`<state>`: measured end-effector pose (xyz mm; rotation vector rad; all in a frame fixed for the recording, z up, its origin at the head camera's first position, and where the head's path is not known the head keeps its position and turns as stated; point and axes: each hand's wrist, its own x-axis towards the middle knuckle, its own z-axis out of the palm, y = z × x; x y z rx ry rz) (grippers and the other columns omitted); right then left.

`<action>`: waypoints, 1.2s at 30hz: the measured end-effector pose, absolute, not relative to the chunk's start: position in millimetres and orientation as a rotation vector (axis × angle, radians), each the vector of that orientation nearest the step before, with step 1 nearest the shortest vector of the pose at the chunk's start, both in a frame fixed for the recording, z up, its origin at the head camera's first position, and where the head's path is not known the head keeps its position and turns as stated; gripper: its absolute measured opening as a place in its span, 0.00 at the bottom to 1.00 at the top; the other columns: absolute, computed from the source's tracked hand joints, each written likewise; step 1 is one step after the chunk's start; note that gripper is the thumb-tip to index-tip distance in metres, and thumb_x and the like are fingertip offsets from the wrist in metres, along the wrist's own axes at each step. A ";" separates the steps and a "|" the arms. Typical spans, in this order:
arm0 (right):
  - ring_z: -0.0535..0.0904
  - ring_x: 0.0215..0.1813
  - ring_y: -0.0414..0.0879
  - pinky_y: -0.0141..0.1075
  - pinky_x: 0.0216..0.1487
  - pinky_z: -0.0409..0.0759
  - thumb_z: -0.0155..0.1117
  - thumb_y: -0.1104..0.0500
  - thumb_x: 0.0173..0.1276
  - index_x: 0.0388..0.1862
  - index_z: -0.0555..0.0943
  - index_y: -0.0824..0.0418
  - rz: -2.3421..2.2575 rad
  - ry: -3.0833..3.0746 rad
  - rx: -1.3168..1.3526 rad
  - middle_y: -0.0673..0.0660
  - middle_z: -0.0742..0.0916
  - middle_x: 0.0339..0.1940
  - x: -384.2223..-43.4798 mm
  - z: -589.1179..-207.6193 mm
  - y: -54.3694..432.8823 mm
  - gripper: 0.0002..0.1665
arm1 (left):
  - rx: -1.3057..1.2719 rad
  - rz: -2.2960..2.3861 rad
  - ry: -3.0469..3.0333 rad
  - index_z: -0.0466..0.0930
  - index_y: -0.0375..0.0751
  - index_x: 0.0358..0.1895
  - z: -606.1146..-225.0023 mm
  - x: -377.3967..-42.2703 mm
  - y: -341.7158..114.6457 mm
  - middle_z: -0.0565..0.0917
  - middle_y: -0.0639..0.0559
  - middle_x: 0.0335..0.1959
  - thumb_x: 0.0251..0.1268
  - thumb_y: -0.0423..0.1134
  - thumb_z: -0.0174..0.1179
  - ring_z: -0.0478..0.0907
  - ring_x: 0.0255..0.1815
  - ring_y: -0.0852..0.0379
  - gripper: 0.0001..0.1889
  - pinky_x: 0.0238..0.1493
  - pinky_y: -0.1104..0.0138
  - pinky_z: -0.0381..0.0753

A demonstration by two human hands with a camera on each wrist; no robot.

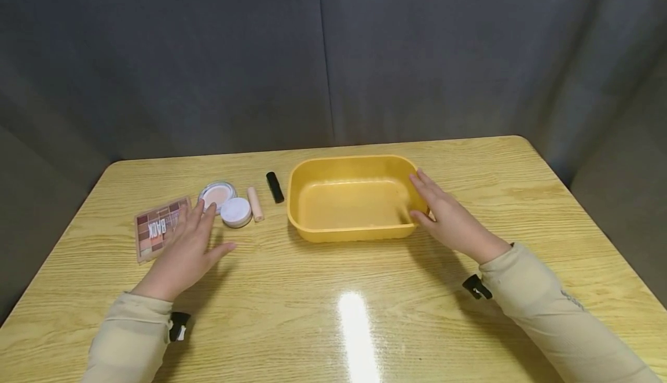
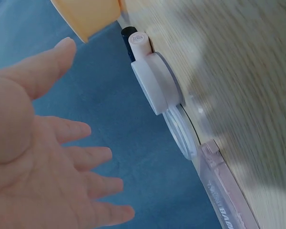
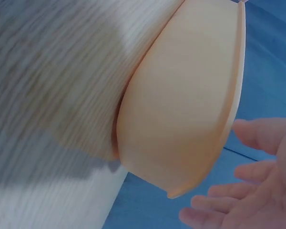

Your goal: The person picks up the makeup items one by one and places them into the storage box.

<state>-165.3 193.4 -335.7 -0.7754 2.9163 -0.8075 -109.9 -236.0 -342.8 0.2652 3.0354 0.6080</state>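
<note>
My left hand (image 1: 182, 250) hovers with spread fingers over the near right part of a makeup palette (image 1: 151, 232) with "BACK" printed on its cover. Beyond its fingertips lie a round clear-rimmed compact (image 1: 217, 192) and a white round jar (image 1: 236, 211), side by side. A pale pink tube (image 1: 255, 203) and a black tube (image 1: 275, 187) lie to their right. Nothing is in the left palm (image 2: 52, 162). My right hand (image 1: 450, 221), fingers extended, is at the right end of a yellow plastic basin (image 1: 354, 234). Its thumb is close to the rim (image 3: 236, 102); contact cannot be told.
A light wood-grain table (image 1: 292, 307) carries everything, with rounded far corners. Dark grey curtain (image 1: 234, 64) hangs right behind its far edge. Black straps show at both sleeves (image 1: 542, 302). Inside the basin only its bare floor and a shadow show.
</note>
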 end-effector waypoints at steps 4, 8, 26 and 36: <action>0.50 0.74 0.69 0.60 0.69 0.54 0.57 0.65 0.72 0.74 0.50 0.76 -0.886 2.895 -0.740 0.75 0.52 0.75 -168.2 -339.6 193.9 0.40 | 0.224 0.625 3.017 0.44 0.23 0.74 -343.3 -111.2 -240.7 0.39 0.22 0.73 0.68 0.49 0.59 0.28 0.72 0.25 0.45 0.62 0.29 0.34; 0.49 0.74 0.70 0.59 0.69 0.53 0.56 0.66 0.72 0.74 0.48 0.78 -0.957 2.883 -0.683 0.75 0.51 0.75 -169.9 -341.8 195.2 0.40 | 0.184 0.628 3.003 0.44 0.23 0.74 -343.3 -111.9 -244.5 0.39 0.22 0.73 0.68 0.49 0.60 0.27 0.71 0.24 0.45 0.61 0.27 0.35; 0.62 0.69 0.69 0.58 0.62 0.68 0.47 0.68 0.76 0.75 0.46 0.76 -1.190 2.796 -0.488 0.78 0.58 0.72 -177.9 -344.1 197.1 0.35 | 0.066 0.673 2.947 0.38 0.19 0.73 -344.5 -112.7 -263.3 0.35 0.18 0.71 0.71 0.50 0.57 0.25 0.69 0.20 0.47 0.59 0.26 0.34; 0.55 0.72 0.68 0.55 0.66 0.62 0.40 0.71 0.77 0.73 0.46 0.79 -1.330 2.712 -0.435 0.78 0.56 0.72 -182.5 -345.7 197.2 0.31 | -0.034 0.700 2.913 0.36 0.13 0.70 -348.1 -117.9 -274.4 0.35 0.14 0.69 0.72 0.52 0.54 0.29 0.68 0.18 0.49 0.63 0.30 0.35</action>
